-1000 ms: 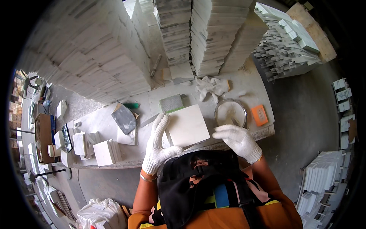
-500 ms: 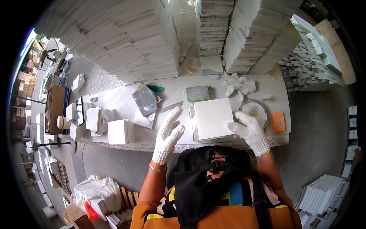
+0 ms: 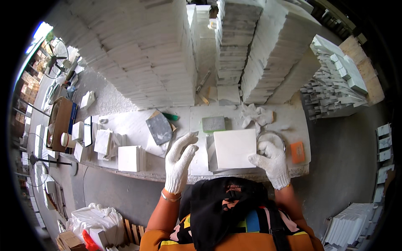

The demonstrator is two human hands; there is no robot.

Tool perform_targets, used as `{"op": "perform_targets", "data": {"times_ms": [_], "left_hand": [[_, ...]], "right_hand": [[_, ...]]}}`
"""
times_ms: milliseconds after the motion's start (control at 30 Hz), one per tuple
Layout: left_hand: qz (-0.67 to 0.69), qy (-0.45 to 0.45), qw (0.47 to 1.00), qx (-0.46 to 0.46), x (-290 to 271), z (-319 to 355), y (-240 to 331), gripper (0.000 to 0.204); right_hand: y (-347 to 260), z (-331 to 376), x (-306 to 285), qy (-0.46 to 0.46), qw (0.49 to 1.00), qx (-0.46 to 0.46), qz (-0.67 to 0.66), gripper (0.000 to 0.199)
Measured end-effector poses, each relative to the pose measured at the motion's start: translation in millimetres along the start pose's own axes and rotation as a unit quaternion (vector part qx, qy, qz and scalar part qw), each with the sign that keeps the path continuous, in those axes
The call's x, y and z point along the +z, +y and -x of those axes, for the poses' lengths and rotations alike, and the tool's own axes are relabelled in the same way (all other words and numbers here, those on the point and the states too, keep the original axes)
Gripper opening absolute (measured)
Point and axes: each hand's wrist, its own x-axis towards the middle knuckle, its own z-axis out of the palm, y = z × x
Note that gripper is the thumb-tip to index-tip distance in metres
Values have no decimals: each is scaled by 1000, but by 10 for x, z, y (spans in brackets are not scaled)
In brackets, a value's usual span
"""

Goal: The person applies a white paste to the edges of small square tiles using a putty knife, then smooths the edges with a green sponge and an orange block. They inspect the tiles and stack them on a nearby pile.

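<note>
A square white tile [image 3: 235, 149] lies over a few other tiles on the worktable, in front of me. My right hand [image 3: 271, 161], in a white knitted glove, is at its right edge. The thumb overlaps the tile's face and the bent fingers close in beside the edge; their tips are partly hidden. My left hand [image 3: 180, 161], gloved the same way, is held apart to the left of the tile, thumb and fingers spread with nothing between them. Just beyond the tile is a grey-green abrasive block [image 3: 213, 124].
A metal ring [image 3: 283, 140] and an orange block [image 3: 297, 152] lie at the right. Crumpled gloves [image 3: 256, 116] rest behind. Dark slabs [image 3: 160, 129] and small white tile stacks [image 3: 130, 159] stand left. Tall tile stacks [image 3: 138, 54] rise along the table's [image 3: 197, 167] far side.
The view has tilted, so the table sits lower. My right fingers have bent in closer to the tile's edge. My left hand stays spread, a little farther from the tile.
</note>
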Motion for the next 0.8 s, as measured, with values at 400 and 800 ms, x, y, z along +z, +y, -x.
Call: {"op": "perform_targets", "data": {"times_ms": [400,800], "left_hand": [[14,-197,977,-80,306,-13,375,60],[56,-234,956,-166,434,-4,297,44]], "right_hand": [[-196,246,-46,18,998,-25,-55,28],[-242,411,-114,42,999,-3,15,32]]}}
